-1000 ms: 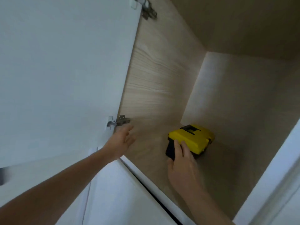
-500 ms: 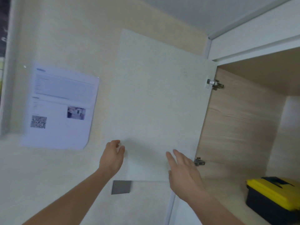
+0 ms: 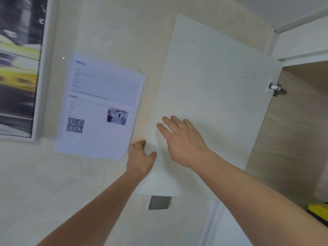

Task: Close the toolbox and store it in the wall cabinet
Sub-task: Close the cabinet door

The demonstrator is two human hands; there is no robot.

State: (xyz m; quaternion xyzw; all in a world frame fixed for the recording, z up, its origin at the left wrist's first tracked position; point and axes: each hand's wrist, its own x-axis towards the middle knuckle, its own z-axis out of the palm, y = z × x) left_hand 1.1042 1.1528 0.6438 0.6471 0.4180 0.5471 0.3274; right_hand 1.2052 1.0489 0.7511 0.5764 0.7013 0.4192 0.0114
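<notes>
The white cabinet door (image 3: 213, 89) stands swung wide open against the wall. My left hand (image 3: 140, 160) curls around the door's free left edge, thumb on the front face. My right hand (image 3: 182, 139) is flat and spread in front of the door near that same edge; whether it touches the door I cannot tell. The cabinet's wooden interior (image 3: 292, 139) shows at the right. A corner of the yellow and black toolbox (image 3: 318, 212) sits inside it at the frame's right edge, lid down.
A printed sheet with a QR code (image 3: 101, 107) is stuck on the beige wall left of the door. A framed picture (image 3: 19, 68) hangs at the far left. A grey plate (image 3: 159, 202) sits below the door. A metal hinge (image 3: 276, 88) joins door and cabinet.
My right hand left the toolbox inside the cabinet and moved left to the open door. My left hand went from the hinge side to the door's free edge. The view swung left.
</notes>
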